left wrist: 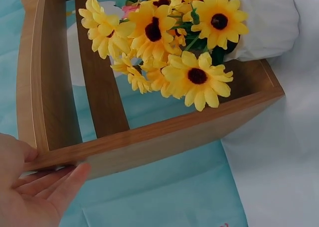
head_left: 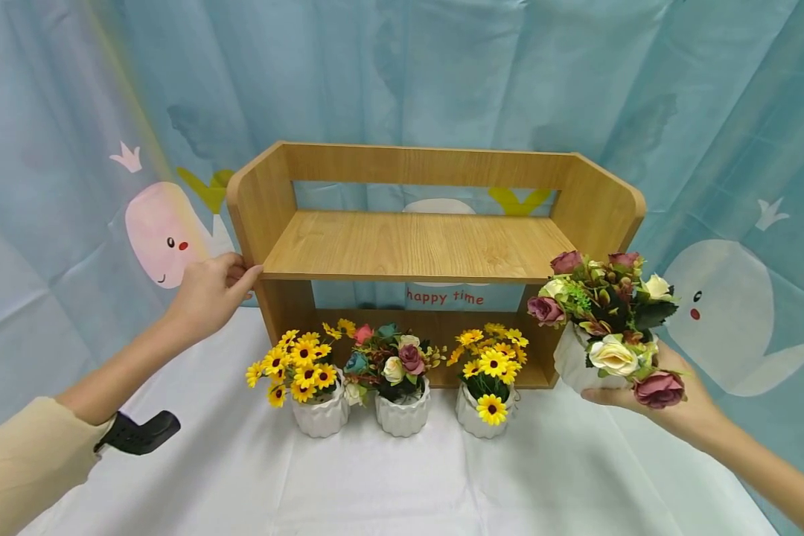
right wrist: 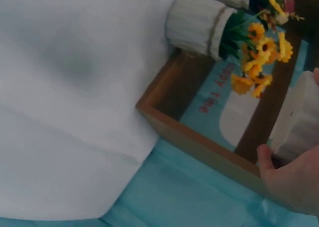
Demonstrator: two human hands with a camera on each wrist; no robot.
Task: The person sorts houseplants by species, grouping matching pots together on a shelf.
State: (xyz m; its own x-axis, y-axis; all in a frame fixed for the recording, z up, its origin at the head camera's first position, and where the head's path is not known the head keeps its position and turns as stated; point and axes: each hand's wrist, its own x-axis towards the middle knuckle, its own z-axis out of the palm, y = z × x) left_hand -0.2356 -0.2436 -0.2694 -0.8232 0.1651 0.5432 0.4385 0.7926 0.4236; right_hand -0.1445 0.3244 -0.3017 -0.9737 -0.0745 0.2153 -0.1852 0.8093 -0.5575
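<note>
A two-tier wooden shelf (head_left: 402, 242) stands in the middle of the head view. My left hand (head_left: 208, 294) grips its left side panel at the height of the middle board, and in the left wrist view the thumb and fingers (left wrist: 70, 187) lie on either side of the panel's edge. On the right, my right hand (head_left: 677, 394) holds a white ribbed flowerpot (head_left: 572, 361) from below and the side. Purple and cream artificial roses (head_left: 613, 353) fill that pot, which is raised in front of the shelf's right panel. In the right wrist view the pot (right wrist: 299, 117) tilts.
Three white pots stand in a row before the lower tier: yellow daisies (head_left: 301, 365) at left, mixed roses (head_left: 402, 365) in the middle, more yellow daisies (head_left: 492, 365) at right. A white cloth (head_left: 375, 491) covers the table. Behind hangs a blue curtain (head_left: 429, 74) with cartoon prints.
</note>
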